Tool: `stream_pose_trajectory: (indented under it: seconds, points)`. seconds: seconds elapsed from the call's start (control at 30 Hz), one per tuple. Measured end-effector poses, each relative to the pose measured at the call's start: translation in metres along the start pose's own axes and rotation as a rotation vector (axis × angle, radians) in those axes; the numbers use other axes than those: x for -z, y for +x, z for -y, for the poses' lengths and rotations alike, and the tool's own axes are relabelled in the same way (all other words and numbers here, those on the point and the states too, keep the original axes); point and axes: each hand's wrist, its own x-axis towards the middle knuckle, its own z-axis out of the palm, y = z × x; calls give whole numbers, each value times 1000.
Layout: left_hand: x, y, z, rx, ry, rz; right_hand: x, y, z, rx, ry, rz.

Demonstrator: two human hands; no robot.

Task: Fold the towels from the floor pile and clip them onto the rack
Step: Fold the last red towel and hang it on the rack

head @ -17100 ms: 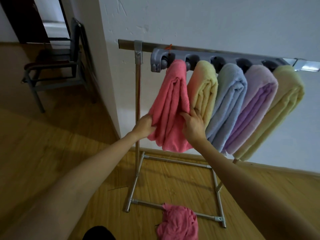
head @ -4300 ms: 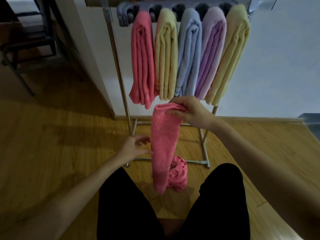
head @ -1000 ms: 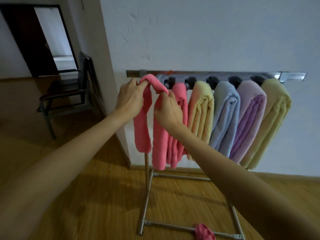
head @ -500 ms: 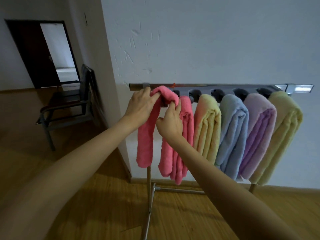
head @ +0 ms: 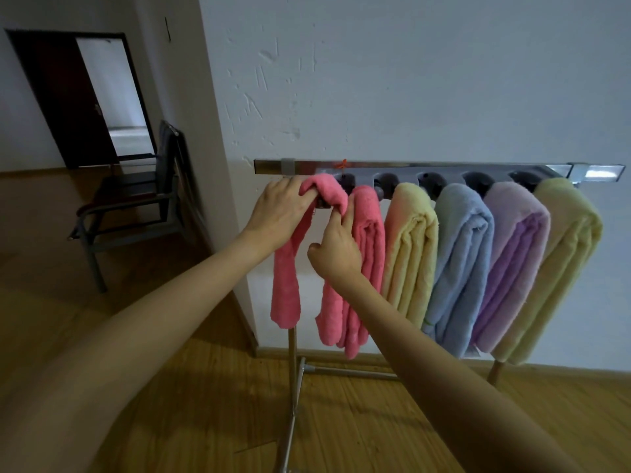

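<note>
A folded pink towel is being held at the rack's left end: gripped by the left hand, pinched by the right hand. Clipping is being attempted; pushing it into a clip appears needed.

Dim, even indoor light. The brightest spot is the open doorway far to my left. Glare flashes on the rack's right metal end. My arms cast soft shadows across the wooden floor. Wide-angle distortion bends edges; my near forearms look blurred.
</note>
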Motion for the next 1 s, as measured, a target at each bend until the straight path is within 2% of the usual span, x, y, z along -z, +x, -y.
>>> stream_pose_trajectory:
  seconds: [0.13, 0.27, 0.33, 0.43, 0.5, 0.57, 0.63, 0.7, 0.8, 0.9, 1.0]
  points:
    - [-3, -10, -7, -40, -67, 79, -15, -4, -15, -30, 77, 42]
    - [-3, -15, -6, -130, -109, 58, -25, -7, -33, 69, 239, -57]
    - [-5, -18, -4, -56, -235, 80, -25, -8, -41, 127, 254, -83]
    - [-17, -25, 4, 4, -294, 162, -23, -8, -47, 194, 202, -59]
    - [-24, -37, 4, -67, -258, 108, -22, -9, -52, 237, 160, -35]
    - [-31, -57, -2, -112, -241, -22, -23, -10, -57, 271, 136, -12]
    - [-40, -77, -13, -11, -340, -143, -23, -11, -63, 292, 110, 6]
    - [-50, -94, -26, 171, -484, -155, -23, -11, -67, 308, 86, 8]
    - [-72, -104, -35, 444, -666, 53, -28, -12, -72, 344, 68, -27]
    - [-91, -109, -44, 518, -796, 304, -33, -15, -75, 351, 79, -64]
    - [-110, -122, -58, 598, -887, 352, -40, -20, -79, 330, 71, -83]
